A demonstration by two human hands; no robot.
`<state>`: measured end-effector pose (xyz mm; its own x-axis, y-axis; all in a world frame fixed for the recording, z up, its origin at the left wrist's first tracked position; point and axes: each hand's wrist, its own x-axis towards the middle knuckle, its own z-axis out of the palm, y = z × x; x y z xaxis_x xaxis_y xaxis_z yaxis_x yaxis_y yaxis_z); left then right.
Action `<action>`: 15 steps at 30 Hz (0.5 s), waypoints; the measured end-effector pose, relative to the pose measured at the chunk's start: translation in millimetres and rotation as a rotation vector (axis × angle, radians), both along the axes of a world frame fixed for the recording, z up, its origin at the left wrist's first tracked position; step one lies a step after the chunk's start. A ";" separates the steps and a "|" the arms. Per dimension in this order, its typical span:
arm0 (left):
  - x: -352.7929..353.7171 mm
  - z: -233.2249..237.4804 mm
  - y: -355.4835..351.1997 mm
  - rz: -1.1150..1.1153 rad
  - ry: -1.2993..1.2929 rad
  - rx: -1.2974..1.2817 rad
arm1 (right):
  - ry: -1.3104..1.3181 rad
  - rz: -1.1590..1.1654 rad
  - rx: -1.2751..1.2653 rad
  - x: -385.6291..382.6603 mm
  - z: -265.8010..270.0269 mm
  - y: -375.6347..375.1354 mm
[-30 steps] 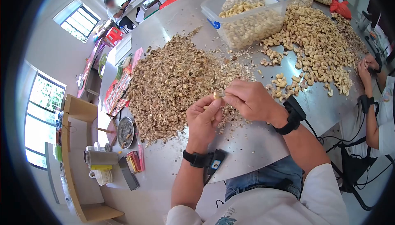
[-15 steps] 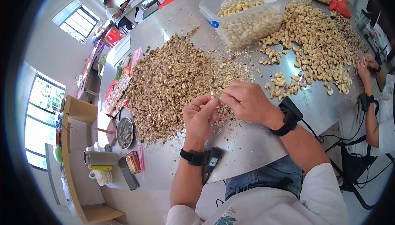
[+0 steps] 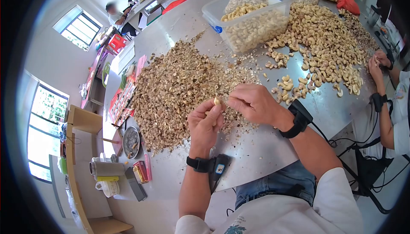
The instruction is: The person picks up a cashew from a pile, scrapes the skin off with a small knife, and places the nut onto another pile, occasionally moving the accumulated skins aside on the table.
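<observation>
My left hand is closed, pinching a pale cashew nut upright between thumb and forefinger. Another pale bit shows among its curled fingers. Just to the right, my right hand has thumb and fingers pressed together; what they hold, if anything, is too small to make out. A narrow gap separates its fingertips from the nut. Both hands are above the near right edge of a large heap of brown and tan broken nut pieces. Whole cashews lie in a pile farther right.
A clear plastic tub of cashews stands at the back of the metal table. At the left are a round metal dish and small boxes. Another person's hands are at the right edge; someone sits far back left.
My right fingertips have drawn slightly away from the nut in my left hand, leaving a gap. The nut now stands more visibly above my left fingertips. The view has shifted a little.
</observation>
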<state>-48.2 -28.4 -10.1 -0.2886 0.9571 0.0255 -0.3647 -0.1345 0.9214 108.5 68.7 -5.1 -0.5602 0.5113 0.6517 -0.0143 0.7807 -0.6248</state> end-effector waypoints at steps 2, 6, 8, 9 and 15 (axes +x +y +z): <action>-0.6 -0.7 -0.3 -0.014 0.024 0.008 | -0.006 0.019 0.006 0.8 -0.3 0.3; -0.6 -1.1 -1.8 -0.043 0.050 0.030 | -0.016 0.052 -0.008 3.6 3.5 -0.3; -2.3 -2.3 -1.9 -0.067 0.054 0.037 | -0.016 0.042 -0.007 4.4 4.5 -0.2; -4.5 -3.5 -2.1 -0.085 0.057 0.037 | -0.017 0.024 -0.002 4.1 4.1 0.0; -1.8 1.3 -3.5 -0.163 -0.046 0.022 | -0.025 -0.217 -0.158 10.8 -3.9 18.1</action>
